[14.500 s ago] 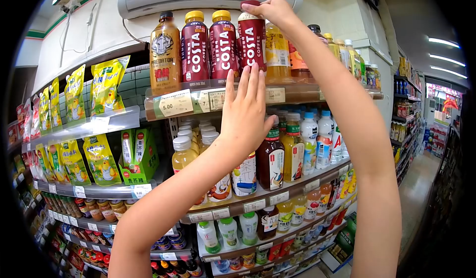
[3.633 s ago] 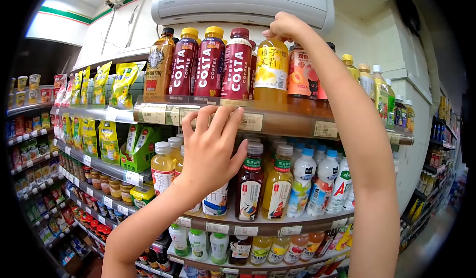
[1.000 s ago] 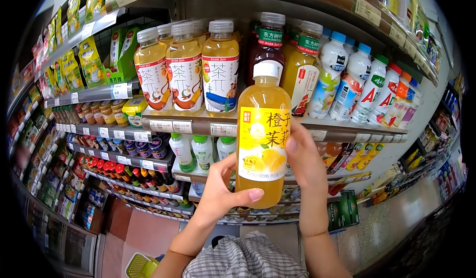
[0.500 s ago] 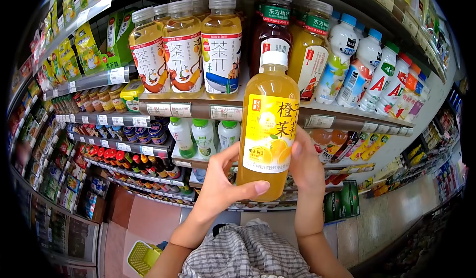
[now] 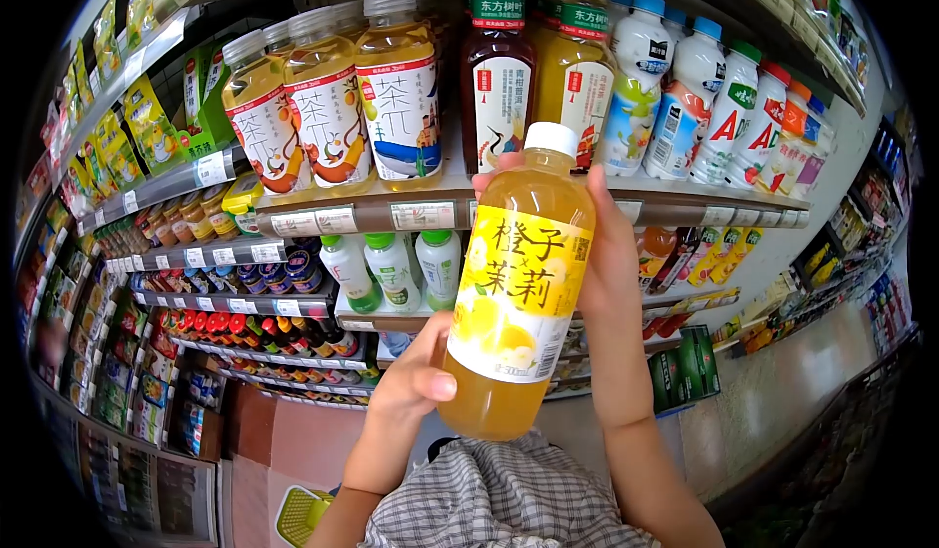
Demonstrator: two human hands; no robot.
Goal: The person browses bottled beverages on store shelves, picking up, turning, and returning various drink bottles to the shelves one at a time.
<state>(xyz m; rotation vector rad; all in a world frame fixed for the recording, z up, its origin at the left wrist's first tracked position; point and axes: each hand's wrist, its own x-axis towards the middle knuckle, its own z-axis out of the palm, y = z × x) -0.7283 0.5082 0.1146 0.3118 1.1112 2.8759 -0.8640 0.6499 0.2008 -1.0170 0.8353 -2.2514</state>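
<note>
A bottle of orange drink (image 5: 516, 289) with a white cap and a yellow label tilts in front of me, its cap leaning to the right. My left hand (image 5: 409, 377) is closed at its lower left side, thumb showing and the other fingers partly hidden behind the bottle. Higher up, my right hand (image 5: 608, 255) is closed around the back and right side near the shoulder, fingertips showing on both sides of the neck. Behind the bottle, a dark red tea bottle (image 5: 497, 88) and a yellow tea bottle (image 5: 577, 79) stand on the shelf.
The shelf edge (image 5: 367, 211) carries price tags. Pale tea bottles (image 5: 401, 108) stand at left, white drink bottles (image 5: 685, 108) at right. Green-capped bottles (image 5: 391, 269) fill the shelf below. A yellow-green basket (image 5: 298, 517) is on the floor; green cartons (image 5: 685, 367) stand at right.
The bottle has turned about its length, bringing the label's large characters to the middle, and sits slightly lower and more tilted. My right hand has shifted up to its shoulder.
</note>
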